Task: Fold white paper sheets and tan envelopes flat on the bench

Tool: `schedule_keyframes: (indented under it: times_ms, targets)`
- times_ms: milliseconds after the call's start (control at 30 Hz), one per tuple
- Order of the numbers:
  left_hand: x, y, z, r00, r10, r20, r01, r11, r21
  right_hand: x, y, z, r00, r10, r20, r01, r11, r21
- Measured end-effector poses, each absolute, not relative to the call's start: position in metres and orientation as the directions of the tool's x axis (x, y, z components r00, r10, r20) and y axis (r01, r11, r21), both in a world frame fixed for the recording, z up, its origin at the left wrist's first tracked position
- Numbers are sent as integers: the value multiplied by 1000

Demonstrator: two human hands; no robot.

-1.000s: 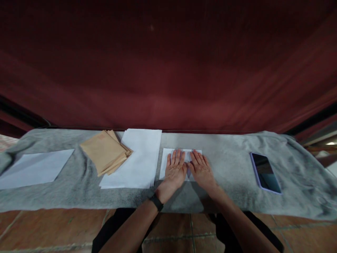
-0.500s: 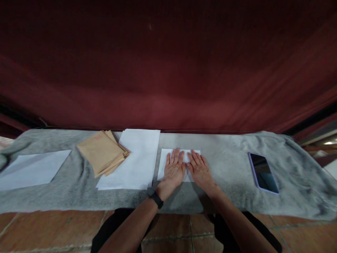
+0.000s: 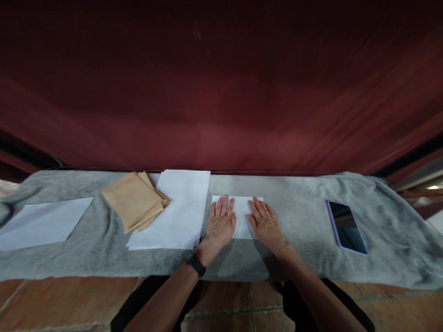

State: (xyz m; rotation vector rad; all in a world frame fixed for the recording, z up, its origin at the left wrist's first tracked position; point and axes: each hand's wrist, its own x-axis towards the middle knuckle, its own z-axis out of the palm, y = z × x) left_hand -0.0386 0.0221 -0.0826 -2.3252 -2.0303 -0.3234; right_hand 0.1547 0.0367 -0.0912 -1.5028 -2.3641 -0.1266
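A white sheet of paper point(image 3: 241, 226), smaller than those in the stack beside it, lies flat in front of me. My left hand point(image 3: 220, 224) rests palm down over its left part, fingers stretched out. Over the right part lies my right hand point(image 3: 266, 224), also flat with its fingers extended. A strip of the paper shows between the two hands; the rest is partly hidden beneath them. Just left of my left hand is a stack of larger white paper sheets point(image 3: 182, 207). Brown paper envelopes point(image 3: 133, 198) overlap the left side of that stack.
A grey cloth point(image 3: 297, 249) covers the long narrow surface. Another white sheet point(image 3: 44, 223) lies at the far left. To the right rests a phone point(image 3: 347, 228) in a lilac case. A dark red curtain point(image 3: 221, 92) hangs along the back edge.
My left hand has slid left across the paper, widening the gap between my hands and baring more of the sheet's middle. My right hand has stayed nearly in place.
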Motion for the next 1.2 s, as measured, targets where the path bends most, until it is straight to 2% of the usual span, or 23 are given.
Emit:
schedule_keyframes:
  times_ms: [200, 400, 533, 967, 1200]
  targets:
    - [-32, 22, -79, 97, 975, 198, 986, -121, 112, 154, 36, -92, -386, 860, 333, 899, 432, -75]
    - [-5, 21, -81, 236, 933, 271, 953, -276, 122, 155, 38, -95, -412, 850, 328, 892, 450, -46]
    - [2, 20, -84, 254, 933, 257, 949, -291, 122, 157, 39, -94, -440, 841, 315, 881, 473, -30]
    - [-24, 23, -84, 152, 974, 169, 982, -168, 85, 157, 39, -92, -399, 849, 346, 897, 441, -46]
    - [-39, 26, -76, 49, 989, 143, 995, -61, 85, 160, 42, -94, -274, 901, 337, 940, 324, -102]
